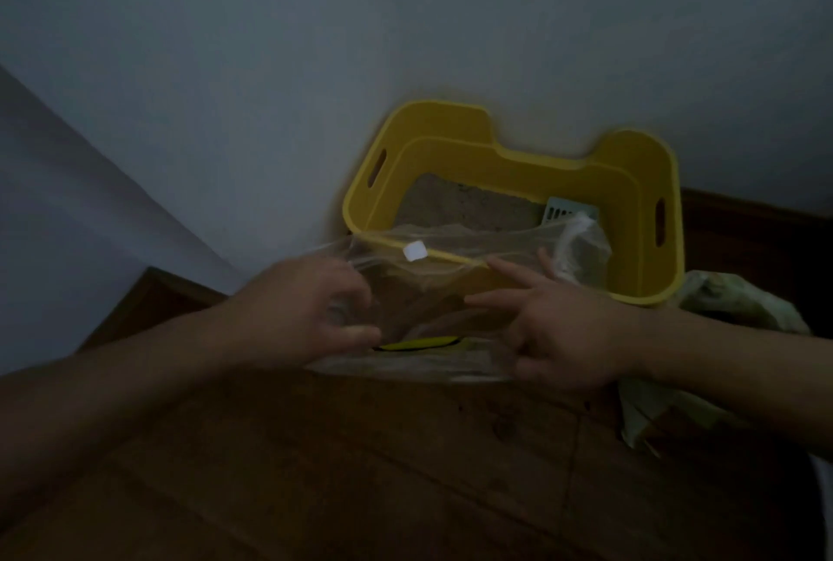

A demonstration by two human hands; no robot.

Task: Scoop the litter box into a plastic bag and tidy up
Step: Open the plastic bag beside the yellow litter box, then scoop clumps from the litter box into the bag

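Note:
A yellow litter box (631, 182) stands against the wall, with sandy litter (455, 204) inside and a pale blue slotted scoop (568, 211) at its right side. In front of it hangs a clear plastic zip bag (423, 290) with a white slider (415, 252) on its top edge. My left hand (311, 312) grips the bag's left side, fingers curled into the plastic. My right hand (554, 326) is at the bag's right side with fingers spread; its grip on the plastic is unclear. The room is dim.
A crumpled pale green bag (721, 303) lies on the wooden floor (405, 470) to the right, partly under my right forearm. White walls meet in a corner at the left, with a dark skirting board (757, 218) behind the box.

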